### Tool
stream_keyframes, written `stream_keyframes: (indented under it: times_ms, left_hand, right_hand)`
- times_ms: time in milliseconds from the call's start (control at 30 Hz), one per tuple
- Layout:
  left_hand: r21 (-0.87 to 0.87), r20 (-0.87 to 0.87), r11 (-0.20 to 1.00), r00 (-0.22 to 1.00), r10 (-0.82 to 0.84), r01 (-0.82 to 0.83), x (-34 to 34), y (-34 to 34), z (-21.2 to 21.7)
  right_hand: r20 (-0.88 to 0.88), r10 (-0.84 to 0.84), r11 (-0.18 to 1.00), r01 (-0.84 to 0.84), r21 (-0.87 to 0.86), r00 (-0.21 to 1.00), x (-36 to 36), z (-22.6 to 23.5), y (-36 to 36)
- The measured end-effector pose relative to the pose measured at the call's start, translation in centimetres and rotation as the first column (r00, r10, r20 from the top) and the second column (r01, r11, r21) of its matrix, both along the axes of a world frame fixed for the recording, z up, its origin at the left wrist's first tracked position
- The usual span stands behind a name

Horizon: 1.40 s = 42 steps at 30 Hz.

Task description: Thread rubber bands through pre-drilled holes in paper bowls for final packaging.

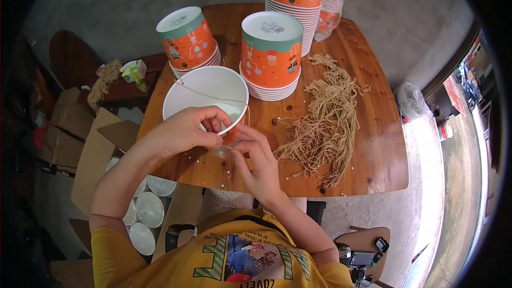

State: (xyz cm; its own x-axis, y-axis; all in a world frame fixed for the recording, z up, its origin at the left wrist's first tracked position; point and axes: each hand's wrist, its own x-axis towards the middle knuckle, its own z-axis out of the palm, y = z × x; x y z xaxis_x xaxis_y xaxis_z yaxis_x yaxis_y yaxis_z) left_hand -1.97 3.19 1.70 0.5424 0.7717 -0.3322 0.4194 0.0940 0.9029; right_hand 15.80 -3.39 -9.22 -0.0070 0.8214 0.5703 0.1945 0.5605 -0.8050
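Note:
A white-lined paper bucket, tilted with its mouth toward me, is held over the table's near part. My left hand closes on its near rim, with the curled fingers inside and the thumb at the edge. A thin beige cord crosses the bucket's mouth and hangs over the right side of the rim. Just outside the near wall, my right hand pinches what looks like a thin end of cord between thumb and forefinger. Part of the bucket's printed outside is hidden by my hands.
Orange and green buckets stand upside down in a left stack, a middle stack and a tall back stack on the wooden table. Loose cords lie right. A carton of white-topped tubs stands low left.

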Motion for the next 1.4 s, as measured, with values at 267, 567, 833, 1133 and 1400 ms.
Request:
stream_keyframes:
  times_ms: [267,567,833,1133,1400]
  left_hand:
    - [-0.006,0.02,1.0,1.0,0.002,-0.002,0.0,-0.1,-0.1]
    - [-0.021,0.024,1.0,1.0,0.002,-0.001,-0.1,0.1,-0.4]
    - [-0.009,0.067,1.0,0.998,0.01,-0.009,0.0,0.4,-0.6]
    - [0.031,0.023,0.999,1.0,-0.015,0.014,0.0,0.3,-0.5]
    - [0.083,-0.028,0.993,0.997,-0.077,0.079,-0.3,0.6,-0.7]
  right_hand:
    - [0.276,-0.121,0.98,0.07,0.186,0.954,0.8,-0.1,0.5]
    - [0.348,-0.17,0.965,0.084,0.249,0.922,0.8,-0.1,0.5]
    - [-0.031,0.005,0.976,-0.012,-0.219,1.0,0.4,2.0,1.1]
    - [-0.08,-0.016,0.936,-0.013,-0.351,0.997,0.5,2.0,2.6]
    - [-0.046,-0.002,0.922,-0.016,-0.387,0.999,0.6,2.8,3.1]
